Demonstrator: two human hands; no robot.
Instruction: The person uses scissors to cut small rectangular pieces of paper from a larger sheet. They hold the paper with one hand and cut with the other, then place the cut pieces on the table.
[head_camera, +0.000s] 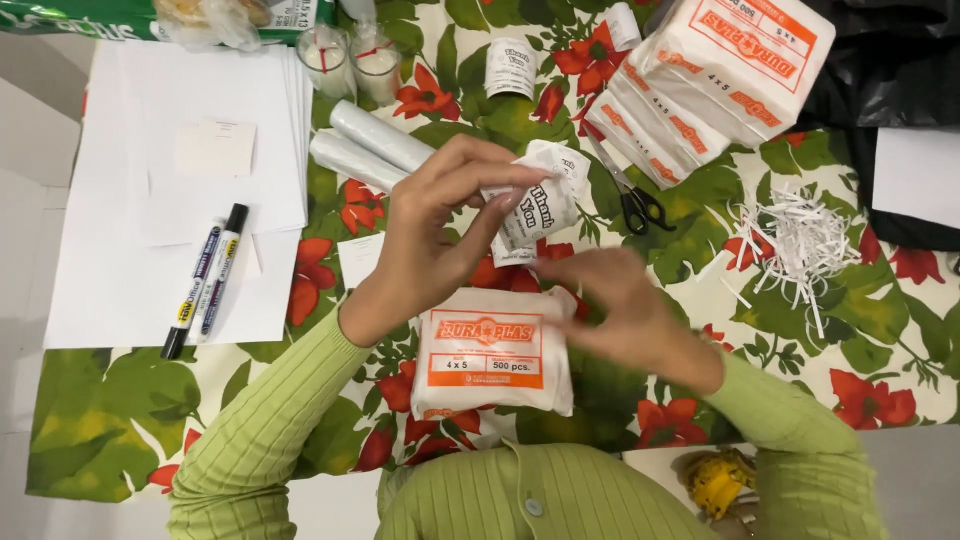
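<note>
Two hands in ribbed green sleeves meet over the flowered tablecloth (840, 330), both forearms reaching up from the lower edge of the view. The left hand (430, 235) is raised with its wrist bent, fingers curled toward the right. The right hand (625, 305) lies lower and is blurred, stretched leftward.

Counted around them: two markers (205, 280) side by side on white paper sheets (120, 300), two candle jars (350, 62) at the top, two white rolls (365, 148) just beside the left hand, one pair of scissors (640, 205), one heap of shredded paper strips (800, 240), and a stack of bag packs (700, 85) at the upper right.

The left hand pinches a small printed white bag (535, 210) between thumb and fingertips, held above the table centre. The right hand's fingers are partly spread over the edge of another bag pack (490, 350) lying directly in front of the person; whether it grips is unclear.
</note>
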